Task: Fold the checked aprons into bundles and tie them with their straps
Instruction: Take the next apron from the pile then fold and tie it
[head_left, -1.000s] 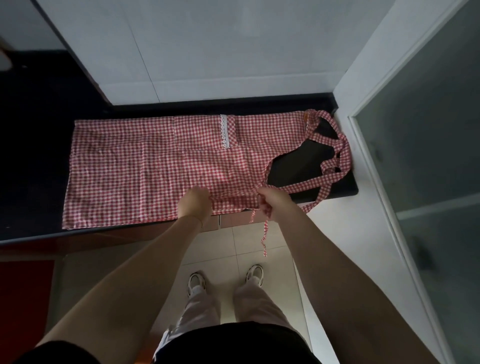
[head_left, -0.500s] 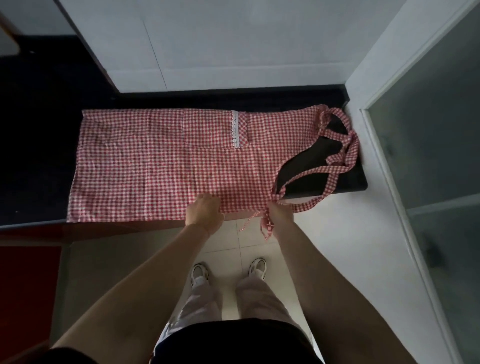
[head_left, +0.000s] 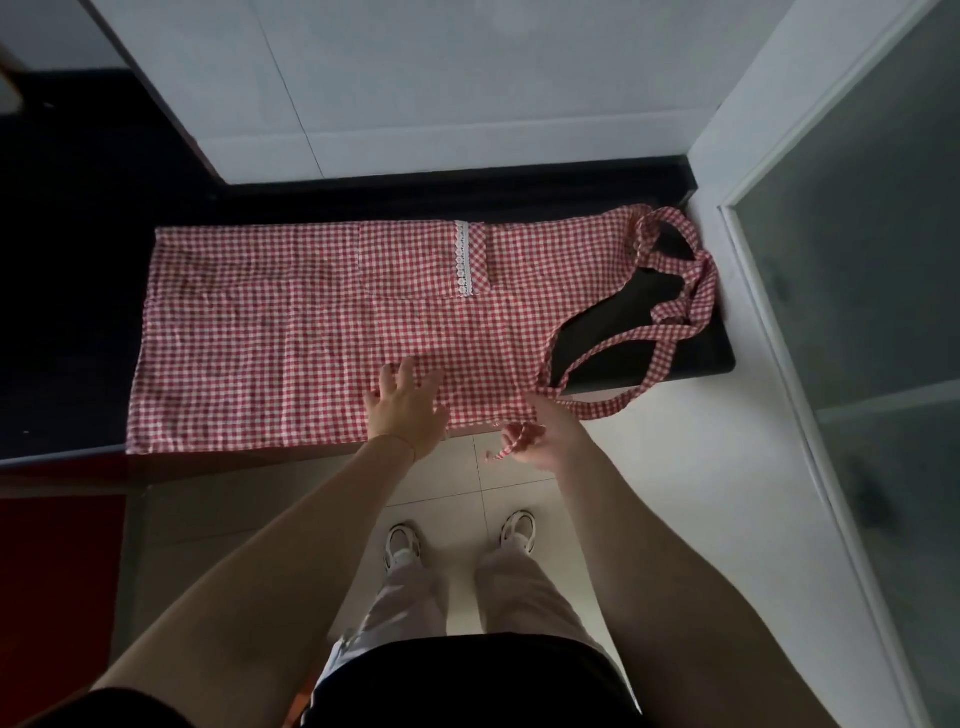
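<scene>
Red-checked apron (head_left: 322, 332) lies flat on a dark counter (head_left: 67, 312), folded lengthwise, its near edge running along the counter edge. Left hand (head_left: 405, 410) is spread open, fingers straight and fanned, palm down on the apron's near edge, gripping nothing. Right hand (head_left: 545, 439) is just to the right of the left, off the counter edge, fingers loosely curled round the loose end of a waist strap (head_left: 511, 441); the strap end dangles below the hand over the floor tiles (head_left: 467, 483). Beyond and right of the right hand, the neck loop and other straps (head_left: 675, 291) lie tangled on the counter's right end, one strap running from beside the right hand out along the counter edge. Pocket with white lace trim (head_left: 464, 260) sits on the apron well beyond the left hand. White wall (head_left: 441, 93) behind the counter, glass door (head_left: 857, 260) to the right of the right hand. Person's white shoes (head_left: 402, 545) are on the tiles below both hands.
</scene>
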